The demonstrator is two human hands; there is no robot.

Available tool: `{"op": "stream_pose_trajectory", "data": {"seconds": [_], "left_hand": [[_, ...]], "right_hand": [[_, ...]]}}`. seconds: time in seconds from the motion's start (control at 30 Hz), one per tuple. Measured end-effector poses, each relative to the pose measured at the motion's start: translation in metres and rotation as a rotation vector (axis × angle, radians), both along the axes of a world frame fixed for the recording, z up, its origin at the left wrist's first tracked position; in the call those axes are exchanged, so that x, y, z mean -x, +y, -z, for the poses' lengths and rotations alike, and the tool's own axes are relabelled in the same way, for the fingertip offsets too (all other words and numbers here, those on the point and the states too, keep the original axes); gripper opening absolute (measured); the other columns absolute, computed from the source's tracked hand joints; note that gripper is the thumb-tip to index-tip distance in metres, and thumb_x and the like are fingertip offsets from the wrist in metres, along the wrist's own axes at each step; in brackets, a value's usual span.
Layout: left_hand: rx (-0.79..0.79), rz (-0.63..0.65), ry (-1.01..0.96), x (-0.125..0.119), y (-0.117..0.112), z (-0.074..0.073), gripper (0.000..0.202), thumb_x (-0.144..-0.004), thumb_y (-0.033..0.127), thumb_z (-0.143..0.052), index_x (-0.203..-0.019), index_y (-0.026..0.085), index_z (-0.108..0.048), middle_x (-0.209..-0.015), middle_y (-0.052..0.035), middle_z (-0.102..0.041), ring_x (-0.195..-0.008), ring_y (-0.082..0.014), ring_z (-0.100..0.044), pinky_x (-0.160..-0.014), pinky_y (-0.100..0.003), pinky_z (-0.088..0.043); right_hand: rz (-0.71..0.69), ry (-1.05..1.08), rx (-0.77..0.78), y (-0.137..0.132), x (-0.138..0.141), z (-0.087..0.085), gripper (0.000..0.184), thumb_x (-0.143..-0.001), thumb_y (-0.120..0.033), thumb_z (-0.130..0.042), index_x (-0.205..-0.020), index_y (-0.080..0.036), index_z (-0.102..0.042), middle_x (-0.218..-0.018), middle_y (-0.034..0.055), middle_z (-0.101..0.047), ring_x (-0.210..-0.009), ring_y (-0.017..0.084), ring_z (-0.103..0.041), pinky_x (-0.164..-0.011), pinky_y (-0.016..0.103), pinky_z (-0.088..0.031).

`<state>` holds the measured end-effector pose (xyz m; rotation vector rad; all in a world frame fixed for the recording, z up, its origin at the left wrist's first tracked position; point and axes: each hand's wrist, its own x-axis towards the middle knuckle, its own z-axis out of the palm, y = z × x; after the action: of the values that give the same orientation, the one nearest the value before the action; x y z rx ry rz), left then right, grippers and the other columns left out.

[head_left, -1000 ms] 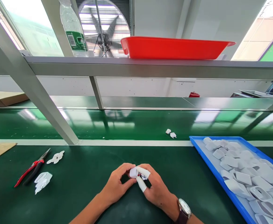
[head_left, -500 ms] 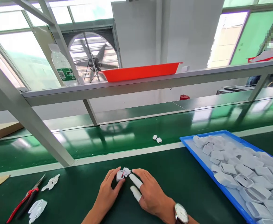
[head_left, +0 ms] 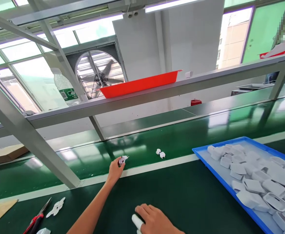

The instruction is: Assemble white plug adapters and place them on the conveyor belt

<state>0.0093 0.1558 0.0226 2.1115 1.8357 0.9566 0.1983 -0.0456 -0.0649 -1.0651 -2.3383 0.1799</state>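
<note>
left hand (head_left: 115, 169): stretched forward over the white strip at the belt's near edge, fingers pinched shut on a small white plug part (head_left: 123, 159), which sits at the fingertips just above the green conveyor belt (head_left: 181, 139).
right hand (head_left: 154, 220): resting low on the dark green bench (head_left: 186, 195), fingers loosely spread and holding nothing; a white finger cot (head_left: 137, 222) covers one fingertip.
two small white pieces (head_left: 160, 153): lying on the belt to the right of the held part, apart from it.
blue tray (head_left: 203, 157): right side of the bench, filled with white plastic shells (head_left: 252, 182).
red-handled pliers (head_left: 36, 219) and white scrap bits (head_left: 56, 207): lower left of the bench.
red tray (head_left: 139, 85) and water bottle (head_left: 65, 91): on the upper rail.
handling note: judged from the grip, the part is best lowered until it touches the belt flat before the pinch is released, clear of the two pieces already there, so it neither rolls nor knocks them.
</note>
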Motion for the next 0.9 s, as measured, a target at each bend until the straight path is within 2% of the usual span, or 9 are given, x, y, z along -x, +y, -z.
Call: {"op": "stream_pose_trajectory", "data": {"seconds": [0.17,0.27,0.33,0.47,0.6,0.67,0.73,0.8,0.9], "left_hand": [[0.010,-0.059,-0.026,0.008,-0.003,0.003,0.036,-0.080,0.019,-0.067,-0.115,0.013,-0.067,-0.106,-0.0108,-0.073,-0.090,-0.0251,-0.072,-0.087,-0.041,-0.058],[-0.042,-0.051,-0.059,0.014,-0.034,0.004,0.052,-0.079,0.028,-0.063,-0.128,0.012,-0.060,-0.123,-0.0168,-0.067,-0.108,-0.0307,-0.069,-0.093,-0.044,-0.057],[-0.061,0.016,-0.085,0.015,-0.065,0.007,0.054,-0.083,0.038,-0.060,-0.131,0.014,-0.058,-0.126,-0.0151,-0.065,-0.110,-0.0294,-0.068,-0.096,-0.043,-0.057],[-0.084,0.259,-0.111,0.014,-0.124,0.020,0.035,-0.086,0.047,-0.061,-0.111,0.024,-0.069,-0.120,-0.0073,-0.070,-0.096,-0.0246,-0.073,-0.088,-0.039,-0.062],[-0.153,0.320,-0.085,0.015,-0.152,0.027,0.023,-0.087,0.048,-0.062,-0.085,0.027,-0.072,-0.107,-0.0029,-0.075,-0.088,-0.0217,-0.075,-0.071,-0.028,-0.063],[-0.150,0.347,-0.082,0.015,-0.159,0.027,0.025,-0.086,0.050,-0.062,-0.078,0.027,-0.071,-0.106,-0.0018,-0.075,-0.079,-0.0191,-0.075,-0.048,-0.021,-0.055],[-0.160,0.369,-0.097,0.016,-0.164,0.024,0.029,-0.085,0.053,-0.063,-0.073,0.028,-0.069,-0.105,-0.0007,-0.075,-0.071,-0.0169,-0.073,-0.036,-0.019,-0.046],[-0.202,0.397,-0.124,0.016,-0.168,0.022,0.036,-0.084,0.057,-0.063,-0.064,0.028,-0.065,-0.101,0.0002,-0.075,-0.070,-0.0166,-0.072,-0.040,-0.019,-0.049],[-0.267,0.444,-0.171,0.013,-0.173,0.021,0.040,-0.087,0.060,-0.059,-0.061,0.030,-0.067,-0.094,0.0006,-0.075,-0.072,-0.0183,-0.073,-0.059,-0.022,-0.059]], "right_hand": [[0.023,-0.027,-0.047,0.001,-0.003,-0.004,0.021,-0.093,-0.014,-0.051,-0.111,-0.018,-0.061,-0.111,0.0085,-0.072,-0.088,0.019,-0.065,-0.077,0.027,-0.055],[-0.008,-0.085,-0.145,-0.004,-0.007,-0.015,0.013,-0.095,-0.014,-0.053,-0.090,-0.019,-0.064,-0.108,0.0079,-0.070,-0.085,0.019,-0.063,-0.068,0.027,-0.052],[-0.032,-0.166,-0.213,-0.008,-0.012,-0.026,0.018,-0.094,-0.016,-0.057,-0.076,-0.019,-0.061,-0.101,0.0070,-0.068,-0.080,0.019,-0.061,-0.062,0.029,-0.048],[-0.043,-0.257,-0.225,-0.017,-0.022,-0.054,0.007,-0.090,-0.022,-0.064,-0.084,-0.018,-0.062,-0.097,0.0055,-0.065,-0.082,0.020,-0.057,-0.066,0.031,-0.047],[-0.021,-0.263,-0.129,-0.018,-0.028,-0.069,0.010,-0.095,-0.027,-0.060,-0.096,-0.017,-0.062,-0.106,0.0045,-0.067,-0.089,0.018,-0.058,-0.077,0.029,-0.047],[0.045,-0.317,-0.077,-0.014,-0.035,-0.073,0.010,-0.095,-0.028,-0.061,-0.095,-0.018,-0.062,-0.107,0.0036,-0.068,-0.089,0.017,-0.059,-0.078,0.028,-0.046],[0.161,-0.388,-0.030,-0.006,-0.051,-0.078,0.008,-0.093,-0.027,-0.064,-0.092,-0.019,-0.063,-0.105,0.0034,-0.068,-0.088,0.017,-0.060,-0.078,0.029,-0.045],[0.321,-0.429,-0.002,0.002,-0.078,-0.088,0.009,-0.093,-0.028,-0.064,-0.092,-0.019,-0.065,-0.103,0.0052,-0.069,-0.090,0.019,-0.062,-0.080,0.031,-0.046],[0.612,-0.445,0.016,0.014,-0.137,-0.107,0.018,-0.099,-0.031,-0.058,-0.096,-0.017,-0.069,-0.107,0.0108,-0.068,-0.102,0.025,-0.062,-0.090,0.037,-0.046]]}}
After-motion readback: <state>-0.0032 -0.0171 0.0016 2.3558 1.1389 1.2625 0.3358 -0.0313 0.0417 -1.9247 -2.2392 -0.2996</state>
